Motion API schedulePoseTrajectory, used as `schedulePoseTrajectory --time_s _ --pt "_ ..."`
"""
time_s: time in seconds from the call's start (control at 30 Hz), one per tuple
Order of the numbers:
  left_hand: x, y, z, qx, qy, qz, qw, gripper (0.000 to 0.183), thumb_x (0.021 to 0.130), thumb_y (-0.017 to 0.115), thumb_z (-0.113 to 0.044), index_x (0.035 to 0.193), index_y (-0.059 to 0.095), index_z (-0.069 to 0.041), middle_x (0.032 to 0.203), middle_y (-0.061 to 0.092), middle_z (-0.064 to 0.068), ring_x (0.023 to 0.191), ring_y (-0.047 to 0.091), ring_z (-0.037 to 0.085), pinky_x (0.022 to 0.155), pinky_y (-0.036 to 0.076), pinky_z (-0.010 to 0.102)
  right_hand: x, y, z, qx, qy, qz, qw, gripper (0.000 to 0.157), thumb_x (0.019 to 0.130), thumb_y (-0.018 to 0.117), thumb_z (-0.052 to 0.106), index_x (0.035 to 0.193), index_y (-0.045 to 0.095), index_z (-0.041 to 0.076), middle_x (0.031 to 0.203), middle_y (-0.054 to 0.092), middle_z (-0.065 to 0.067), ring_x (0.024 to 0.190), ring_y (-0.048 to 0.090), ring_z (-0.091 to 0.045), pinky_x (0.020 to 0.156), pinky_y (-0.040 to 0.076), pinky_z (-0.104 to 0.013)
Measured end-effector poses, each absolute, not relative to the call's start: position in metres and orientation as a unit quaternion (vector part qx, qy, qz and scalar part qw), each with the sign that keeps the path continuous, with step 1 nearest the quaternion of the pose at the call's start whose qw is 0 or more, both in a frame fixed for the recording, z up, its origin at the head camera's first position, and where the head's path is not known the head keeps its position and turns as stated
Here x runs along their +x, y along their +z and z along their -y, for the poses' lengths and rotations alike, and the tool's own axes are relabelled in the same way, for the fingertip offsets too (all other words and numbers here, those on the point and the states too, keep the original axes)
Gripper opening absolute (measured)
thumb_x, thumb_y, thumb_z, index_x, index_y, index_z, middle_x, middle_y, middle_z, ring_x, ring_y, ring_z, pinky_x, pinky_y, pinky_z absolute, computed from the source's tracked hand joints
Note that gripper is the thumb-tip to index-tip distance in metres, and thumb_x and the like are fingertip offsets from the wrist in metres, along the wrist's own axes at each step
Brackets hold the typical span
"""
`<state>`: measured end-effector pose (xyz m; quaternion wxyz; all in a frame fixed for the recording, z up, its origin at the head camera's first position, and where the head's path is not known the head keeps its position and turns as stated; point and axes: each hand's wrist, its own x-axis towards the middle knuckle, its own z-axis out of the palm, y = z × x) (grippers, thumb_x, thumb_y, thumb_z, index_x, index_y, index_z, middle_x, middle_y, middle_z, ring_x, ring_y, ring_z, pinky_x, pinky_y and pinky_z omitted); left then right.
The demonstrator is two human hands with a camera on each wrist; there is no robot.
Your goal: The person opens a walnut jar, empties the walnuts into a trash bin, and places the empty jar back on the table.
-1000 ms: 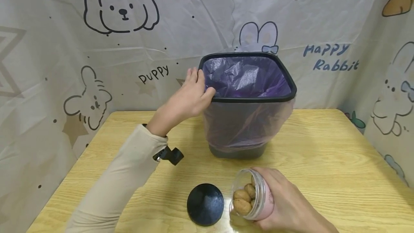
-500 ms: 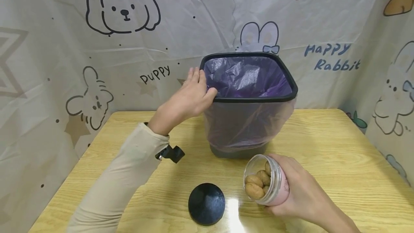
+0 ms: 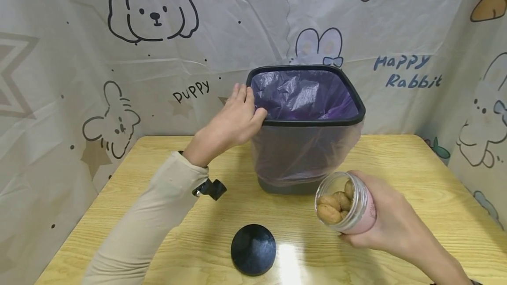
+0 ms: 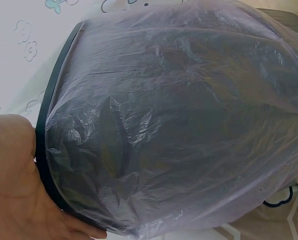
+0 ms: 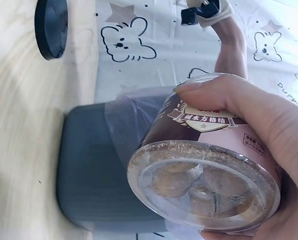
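Observation:
A clear plastic jar (image 3: 361,208) with a pink label is gripped by my right hand (image 3: 390,217), fingers and thumb round its side. It is tilted, its uncovered mouth facing the head camera, and brown walnuts (image 3: 332,208) lie inside. The right wrist view shows the jar's clear base (image 5: 203,187), with nuts behind it. My left hand (image 3: 235,118) rests at the left rim of a lined trash bin (image 3: 295,153), fingers extended and thumb at the front corner. In the left wrist view the palm (image 4: 14,185) lies against the black rim (image 4: 48,185).
A round black lid (image 3: 253,250) lies on the wooden table (image 3: 190,236) in front of the bin. A purple bag (image 3: 301,96) lines the bin and hangs over its outside. Behind stands a printed cloth backdrop (image 3: 222,47).
My right hand has carried the jar to the right and upward in the head view, away from the lid. The left hand has stayed at the bin's rim.

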<state>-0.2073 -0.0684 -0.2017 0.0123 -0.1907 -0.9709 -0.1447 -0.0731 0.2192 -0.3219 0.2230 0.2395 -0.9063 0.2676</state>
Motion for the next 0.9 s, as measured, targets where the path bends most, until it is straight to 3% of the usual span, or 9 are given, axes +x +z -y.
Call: schedulePoseTrajectory --time_s 0.23,0.6,0.9 --pt "-0.209 -0.203 0.068 -0.192 -0.144 0.971 0.015 0.071 0.098 0.024 -0.036 0.150 0.007 0.009 0.157 -0.001 0.025 0.145 -0.009 0.032 0.118 0.000 0.037 -0.076 -0.310 -0.231 0.223 0.255 0.912 0.232 0.113 0.033 0.098 0.032 0.135 0.051 0.014 0.114 0.060 0.001 0.097 0.053 -0.011 0.084 0.037 -0.014" --pt "-0.208 -0.201 0.069 -0.193 -0.135 0.972 0.013 0.071 0.098 0.023 -0.036 0.150 0.007 0.010 0.157 -0.001 0.025 0.146 -0.007 0.033 0.118 0.000 0.037 -0.079 -0.290 -0.241 0.202 0.237 0.916 0.253 0.116 0.034 0.099 0.035 0.134 0.050 0.005 0.111 0.060 -0.010 0.094 0.055 -0.024 0.080 0.035 -0.012" --pt "-0.209 -0.202 0.069 -0.194 -0.131 0.972 0.014 0.070 0.098 0.023 -0.035 0.149 0.009 0.010 0.157 0.001 0.026 0.146 -0.007 0.033 0.118 0.001 0.037 -0.085 -0.275 -0.247 0.191 0.243 0.908 0.282 0.109 0.030 0.099 0.029 0.127 0.055 0.005 0.109 0.062 -0.009 0.094 0.052 -0.018 0.081 0.032 -0.011"
